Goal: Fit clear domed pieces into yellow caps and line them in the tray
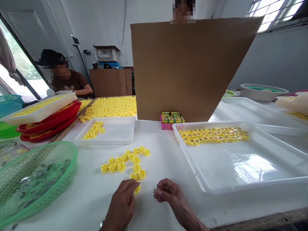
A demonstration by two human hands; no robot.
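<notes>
My left hand (122, 204) is closed at the near side of a group of yellow rose-shaped flowers (141, 174). Its fingertips rest on one yellow rose (137, 189), which they partly cover. Just to the right, my right hand (171, 194) hovers low over the white table with thumb and fingers pinched. A small greyish bit pokes out of that pinch, too small to name. Further right, a large white tray (209, 167) holds rows of yellow roses with dark centres (211, 136). Behind the loose roses stands a smaller white tray (119, 130) with several roses at its left.
A green mesh basket (73, 160) with small clear-wrapped pieces sits at left, before stacked red trays (52, 125). A pink basket (167, 127) of small packets stands below an upright cardboard sheet (187, 69). One person sits back left; another is behind the cardboard.
</notes>
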